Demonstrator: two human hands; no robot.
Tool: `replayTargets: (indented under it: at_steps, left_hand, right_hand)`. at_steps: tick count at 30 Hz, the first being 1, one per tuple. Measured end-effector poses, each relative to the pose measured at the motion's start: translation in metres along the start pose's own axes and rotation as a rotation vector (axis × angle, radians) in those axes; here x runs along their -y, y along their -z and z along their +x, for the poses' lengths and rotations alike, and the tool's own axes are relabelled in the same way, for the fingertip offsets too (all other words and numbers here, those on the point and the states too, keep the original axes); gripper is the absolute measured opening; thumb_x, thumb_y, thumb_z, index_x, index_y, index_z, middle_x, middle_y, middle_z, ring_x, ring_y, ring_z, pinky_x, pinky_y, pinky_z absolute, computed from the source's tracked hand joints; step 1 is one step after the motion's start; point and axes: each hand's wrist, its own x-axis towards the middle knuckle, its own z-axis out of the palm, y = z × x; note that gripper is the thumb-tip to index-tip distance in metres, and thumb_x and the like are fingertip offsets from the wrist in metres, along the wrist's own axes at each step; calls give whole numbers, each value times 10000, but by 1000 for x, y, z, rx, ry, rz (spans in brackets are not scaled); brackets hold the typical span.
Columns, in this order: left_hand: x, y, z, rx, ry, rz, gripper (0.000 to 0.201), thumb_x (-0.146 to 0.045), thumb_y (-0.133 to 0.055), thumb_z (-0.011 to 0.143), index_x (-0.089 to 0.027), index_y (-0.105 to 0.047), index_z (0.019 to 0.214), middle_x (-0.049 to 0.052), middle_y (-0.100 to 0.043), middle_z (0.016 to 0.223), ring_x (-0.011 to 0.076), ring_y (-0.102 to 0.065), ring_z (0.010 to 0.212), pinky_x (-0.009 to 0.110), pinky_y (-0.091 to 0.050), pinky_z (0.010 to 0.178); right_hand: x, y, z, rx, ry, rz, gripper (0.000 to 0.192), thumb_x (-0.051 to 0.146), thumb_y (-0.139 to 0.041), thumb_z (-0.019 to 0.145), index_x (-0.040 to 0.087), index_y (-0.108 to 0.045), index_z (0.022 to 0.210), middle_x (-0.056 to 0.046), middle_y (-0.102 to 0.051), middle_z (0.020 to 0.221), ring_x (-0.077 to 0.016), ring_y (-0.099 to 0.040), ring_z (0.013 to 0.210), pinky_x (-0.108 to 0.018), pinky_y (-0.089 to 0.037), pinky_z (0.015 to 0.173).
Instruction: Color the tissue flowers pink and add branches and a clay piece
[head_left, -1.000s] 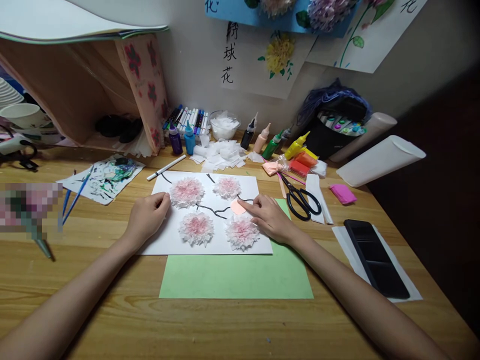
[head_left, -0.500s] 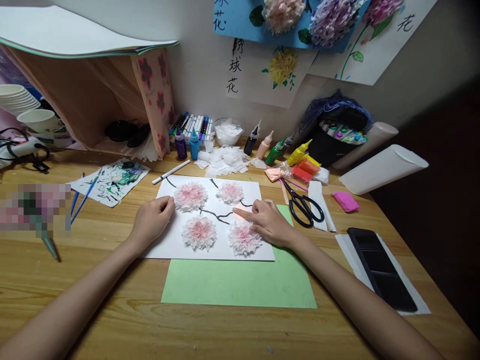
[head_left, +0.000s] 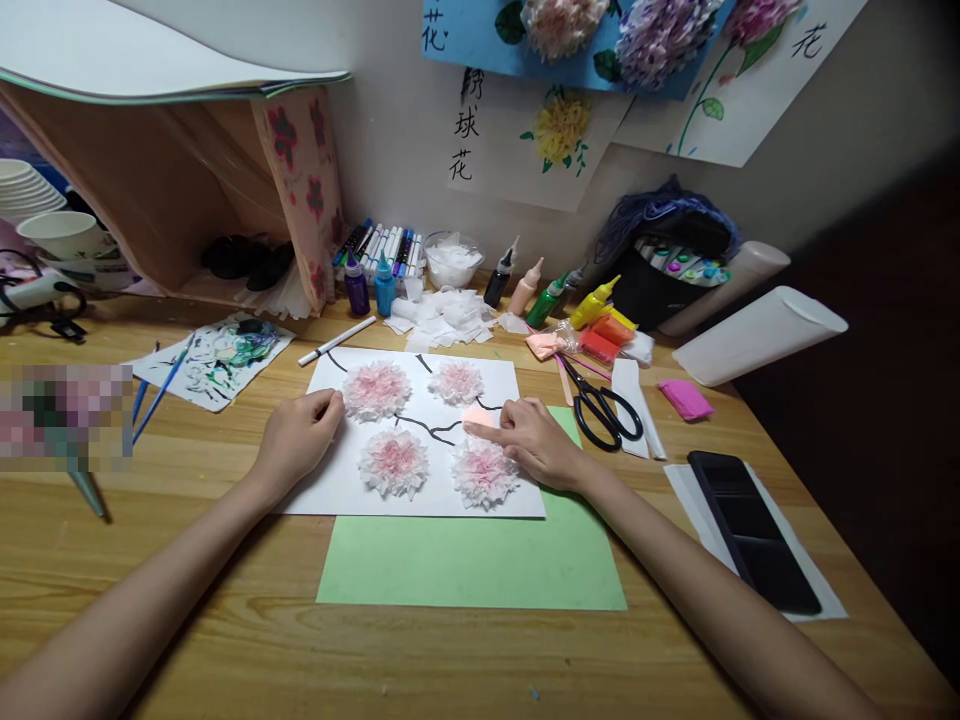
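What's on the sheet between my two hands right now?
In the head view, between the left hand and right hand the white sheet carries tissue flowers, one upper left and one lower, plus black painted branches.

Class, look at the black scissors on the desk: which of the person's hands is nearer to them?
Right. The right hand rests on the white sheet just left of the scissors; the left hand lies at the sheet's far left edge.

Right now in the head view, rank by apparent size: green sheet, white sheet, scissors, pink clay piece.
1. Green sheet, though partly covered
2. White sheet, similar, so unsure
3. Scissors
4. Pink clay piece
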Motion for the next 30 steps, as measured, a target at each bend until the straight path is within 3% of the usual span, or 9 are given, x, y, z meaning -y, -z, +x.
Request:
replayTargets:
  at_steps: [14,21,26,30]
  left_hand:
    - [-2,1,0,-3,-19,-9,388,-380,-352,860,-193,-346,520,-24,-411,467,123,-417,487,273,-232,541]
    - [-2,1,0,5,-6,-6,389,-388,-347,866,-192,-355,530,-22,-438,484,124,-438,497,270,-247,540]
    - [-2,1,0,12,-14,10,387,-384,-342,867,-193,-364,531,-19,-451,490,125,-435,502,274,-248,547]
    - [-3,2,0,12,-9,9,387,-386,-345,864,-195,-356,528,-19,-447,477,130,-447,504,274,-252,545]
  right_hand:
    - [-3,1,-2,-16,11,113,661,601,-34,896,350,-426,1365,-36,-438,842,-197,-416,822,-386,-310,817]
    - [-2,1,-3,-39,14,191,652,605,-63,901,359,-527,1287,-33,-440,828,-192,-422,820,-396,-321,815]
    - [-1,2,-6,-205,-34,318,645,585,-136,922,265,-605,1228,-45,-433,822,-193,-433,806,-375,-372,761]
    - [-1,3,-8,-203,-19,366,665,588,-141,921,248,-674,1126,-53,-442,844,-193,-453,813,-388,-390,769]
